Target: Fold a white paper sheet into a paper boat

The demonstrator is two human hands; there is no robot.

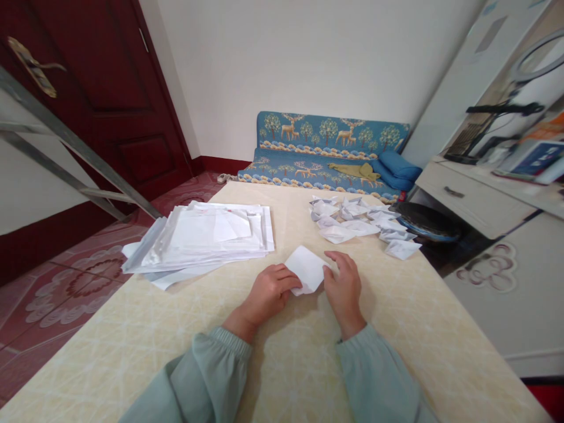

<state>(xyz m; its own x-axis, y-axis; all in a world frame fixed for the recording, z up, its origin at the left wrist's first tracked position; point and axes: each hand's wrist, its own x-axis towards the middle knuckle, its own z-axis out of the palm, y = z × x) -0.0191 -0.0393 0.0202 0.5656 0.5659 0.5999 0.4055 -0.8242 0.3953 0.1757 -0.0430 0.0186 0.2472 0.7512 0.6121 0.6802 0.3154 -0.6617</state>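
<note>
A small folded piece of white paper (308, 265) is between my two hands, just above or on the table. My left hand (274, 288) grips its lower left edge, the thumb and fingers closed on it. At its right side, my right hand (343, 285) has the thumb by the paper's edge and the fingers apart, curved beside it. Beyond my left hand lies a thick, uneven stack of white paper sheets (207, 235). Several folded paper pieces (352, 218) are grouped past my right hand.
The table (291, 364) has a cream patterned cover. Behind it stands a blue sofa (304, 155) with a deer print. A metal ladder (83, 153) leans at the left near a dark red door (110, 88). On the right are a white cabinet (480, 191) and a round black pan-like object (427, 220).
</note>
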